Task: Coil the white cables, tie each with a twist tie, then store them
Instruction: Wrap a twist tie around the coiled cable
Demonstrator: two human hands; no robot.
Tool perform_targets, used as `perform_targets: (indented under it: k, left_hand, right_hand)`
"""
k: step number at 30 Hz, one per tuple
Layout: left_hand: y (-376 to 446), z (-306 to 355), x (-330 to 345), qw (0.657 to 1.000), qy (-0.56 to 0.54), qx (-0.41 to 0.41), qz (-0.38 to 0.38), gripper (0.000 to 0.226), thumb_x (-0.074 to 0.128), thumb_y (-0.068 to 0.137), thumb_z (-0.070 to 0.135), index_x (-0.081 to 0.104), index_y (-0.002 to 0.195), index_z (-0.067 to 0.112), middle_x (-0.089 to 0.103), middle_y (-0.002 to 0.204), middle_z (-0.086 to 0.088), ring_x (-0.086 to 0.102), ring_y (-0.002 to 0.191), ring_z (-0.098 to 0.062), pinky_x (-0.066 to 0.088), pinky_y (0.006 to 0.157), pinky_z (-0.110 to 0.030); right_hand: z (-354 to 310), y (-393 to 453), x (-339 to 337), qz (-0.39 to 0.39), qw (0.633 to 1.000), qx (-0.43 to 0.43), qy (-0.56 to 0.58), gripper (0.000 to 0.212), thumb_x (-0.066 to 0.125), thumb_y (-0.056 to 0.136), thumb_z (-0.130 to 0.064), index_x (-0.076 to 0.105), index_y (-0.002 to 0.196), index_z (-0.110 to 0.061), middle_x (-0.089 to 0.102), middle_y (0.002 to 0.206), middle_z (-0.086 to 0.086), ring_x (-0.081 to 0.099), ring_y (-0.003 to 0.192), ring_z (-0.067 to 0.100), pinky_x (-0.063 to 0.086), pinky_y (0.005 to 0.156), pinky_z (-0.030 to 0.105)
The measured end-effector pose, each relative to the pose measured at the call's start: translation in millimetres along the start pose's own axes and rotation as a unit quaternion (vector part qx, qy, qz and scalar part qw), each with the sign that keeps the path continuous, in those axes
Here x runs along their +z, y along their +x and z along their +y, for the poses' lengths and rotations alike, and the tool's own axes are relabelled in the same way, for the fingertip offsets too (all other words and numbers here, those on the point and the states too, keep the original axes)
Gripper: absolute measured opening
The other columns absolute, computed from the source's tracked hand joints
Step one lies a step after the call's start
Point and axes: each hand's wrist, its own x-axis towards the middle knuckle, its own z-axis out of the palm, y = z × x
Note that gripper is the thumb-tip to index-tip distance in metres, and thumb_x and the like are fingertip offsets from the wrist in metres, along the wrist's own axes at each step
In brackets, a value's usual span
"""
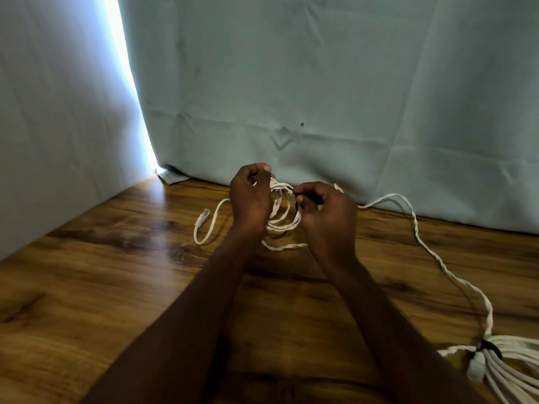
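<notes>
Holding the white cable coil (281,211) up off the table (116,272) | left hand (250,196) fingers curled round its loops to keep them gathered | right hand (323,208) pinching a dark twist tie (300,203) at the rim, apparently to bind | tied bundle (507,363) lies right.

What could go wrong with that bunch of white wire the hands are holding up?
1. The coil looks loose and uneven between the left hand and right hand; no tie shows on it, so loops may spring open.
2. The free end with the plug lies on the floor and may snag.
3. A long strand runs toward the tied bundle; pulling might drag it.
</notes>
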Motion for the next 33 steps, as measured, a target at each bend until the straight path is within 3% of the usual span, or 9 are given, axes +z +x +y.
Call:
perform_targets:
  k: [6, 9, 12, 15, 18, 23, 26, 29, 33]
  left_hand:
    - [-3.6, 5.3, 4.7, 0.997, 0.009, 0.052, 0.048, 0.012, 0.066, 0.1, 0.024, 0.066, 0.104, 0.012, 0.067, 0.098, 0.005, 0.062, 0.096, -0.009, 0.046, 0.08, -0.013]
    - [-2.7, 0.7, 4.5, 0.997, 0.03, 0.049, 0.045, 0.017, 0.062, 0.102, 0.03, 0.063, 0.1, 0.013, 0.064, 0.094, 0.006, 0.06, 0.092, -0.009, 0.045, 0.078, -0.017]
    - [1.7, -1.7, 2.6, 0.997, 0.021, 0.031, 0.067, 0.028, 0.059, 0.104, 0.035, 0.063, 0.099, 0.008, 0.063, 0.087, 0.004, 0.06, 0.082, -0.009, 0.045, 0.072, -0.018]
    - [1.7, -2.5, 3.3, 0.997, 0.038, -0.002, 0.074, 0.037, 0.053, 0.106, 0.04, 0.069, 0.097, 0.007, 0.065, 0.081, 0.007, 0.063, 0.076, -0.006, 0.051, 0.072, -0.016]
    - [3.1, -7.6, 2.9, 0.995, 0.049, -0.01, 0.082, 0.044, 0.054, 0.102, 0.051, 0.067, 0.085, 0.013, 0.07, 0.08, 0.003, 0.071, 0.078, -0.021, 0.061, 0.077, -0.045]
    - [0.9, -5.4, -2.3, 0.99, 0.114, -0.016, 0.08, 0.048, 0.054, 0.104, 0.047, 0.07, 0.083, 0.007, 0.068, 0.075, 0.004, 0.068, 0.078, -0.018, 0.048, 0.072, -0.031]
    - [-1.8, -7.5, -0.6, 0.989, 0.13, -0.026, 0.062, 0.049, 0.054, 0.104, 0.048, 0.072, 0.086, 0.006, 0.069, 0.074, 0.002, 0.066, 0.074, -0.015, 0.043, 0.066, -0.028]
    - [-5.5, -6.8, 3.4, 0.987, 0.145, -0.022, 0.062, 0.049, 0.053, 0.105, 0.047, 0.071, 0.088, 0.005, 0.065, 0.071, 0.003, 0.06, 0.068, -0.009, 0.039, 0.059, -0.023]
    - [-8.5, -6.7, 4.1, 0.984, 0.169, -0.01, 0.055, 0.051, 0.047, 0.107, 0.048, 0.069, 0.087, 0.007, 0.061, 0.07, 0.005, 0.054, 0.065, -0.003, 0.033, 0.056, -0.021]
  right_hand:
    - [-1.5, -12.5, 16.6, -0.019, 0.999, -0.031, -0.038, 0.023, 0.074, 0.086, -0.003, 0.082, 0.099, -0.019, 0.076, 0.095, -0.008, 0.069, 0.086, 0.007, 0.056, 0.078, 0.03]
    - [-5.1, -15.1, 20.2, -0.04, 0.999, -0.013, -0.014, 0.025, 0.07, 0.088, -0.001, 0.082, 0.1, -0.019, 0.078, 0.096, -0.009, 0.071, 0.087, 0.003, 0.058, 0.077, 0.026]
    - [-11.7, -9.1, 14.1, 0.025, 0.993, 0.046, 0.106, 0.021, 0.071, 0.089, 0.001, 0.081, 0.099, -0.014, 0.076, 0.097, -0.004, 0.071, 0.086, 0.003, 0.054, 0.074, 0.019]
    - [-18.9, 3.8, -2.1, 0.061, 0.943, 0.14, 0.295, 0.017, 0.066, 0.096, 0.001, 0.075, 0.105, -0.011, 0.076, 0.088, 0.001, 0.064, 0.067, 0.008, 0.05, 0.056, 0.021]
    - [-20.6, 13.7, -16.2, 0.084, 0.895, 0.208, 0.385, 0.013, 0.061, 0.101, -0.011, 0.071, 0.105, -0.019, 0.074, 0.088, 0.001, 0.058, 0.066, 0.011, 0.042, 0.05, 0.024]
    - [-9.5, 26.1, -29.2, 0.08, 0.831, 0.29, 0.468, 0.016, 0.056, 0.104, -0.025, 0.064, 0.09, -0.023, 0.074, 0.093, -0.002, 0.065, 0.08, 0.012, 0.045, 0.06, 0.025]
    - [1.5, 23.5, -20.9, 0.072, 0.885, 0.311, 0.339, 0.014, 0.058, 0.104, -0.019, 0.068, 0.095, -0.018, 0.074, 0.082, -0.001, 0.065, 0.076, 0.012, 0.048, 0.06, 0.028]
    - [5.6, 18.1, -9.6, 0.066, 0.958, 0.204, 0.19, 0.007, 0.067, 0.098, -0.015, 0.072, 0.094, -0.016, 0.071, 0.08, 0.002, 0.063, 0.072, 0.009, 0.051, 0.072, 0.031]
    - [-4.1, 10.8, -6.3, 0.023, 0.998, 0.042, 0.04, 0.008, 0.072, 0.095, -0.026, 0.075, 0.092, -0.019, 0.072, 0.079, -0.01, 0.067, 0.074, 0.004, 0.054, 0.07, 0.027]
